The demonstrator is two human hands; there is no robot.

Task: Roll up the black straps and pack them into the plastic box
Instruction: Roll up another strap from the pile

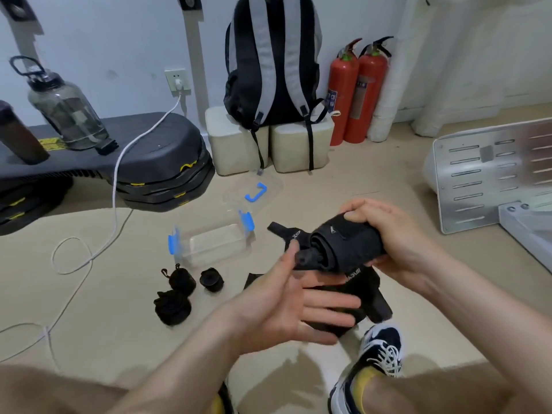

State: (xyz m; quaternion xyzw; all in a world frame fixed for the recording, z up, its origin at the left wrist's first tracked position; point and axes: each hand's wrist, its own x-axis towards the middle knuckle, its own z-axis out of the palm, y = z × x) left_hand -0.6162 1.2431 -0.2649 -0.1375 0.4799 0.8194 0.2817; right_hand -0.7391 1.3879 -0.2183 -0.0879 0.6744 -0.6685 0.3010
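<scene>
Now, strap (357,245): rolled, clenched in right hand (398,245).
Left hand (283,303): flat, thumb at roll's end.
Hidden: strap's tail, partly.

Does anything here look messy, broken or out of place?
Nothing damaged or spilled. Three rolled straps lie on the floor in front of the plastic box, which looks empty; its lid lies apart behind it. A white cable trails in loops across the floor.

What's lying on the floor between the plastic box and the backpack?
Head view: a clear lid with a blue handle lies there, past the plastic box, before the pale blocks under the backpack.
</scene>
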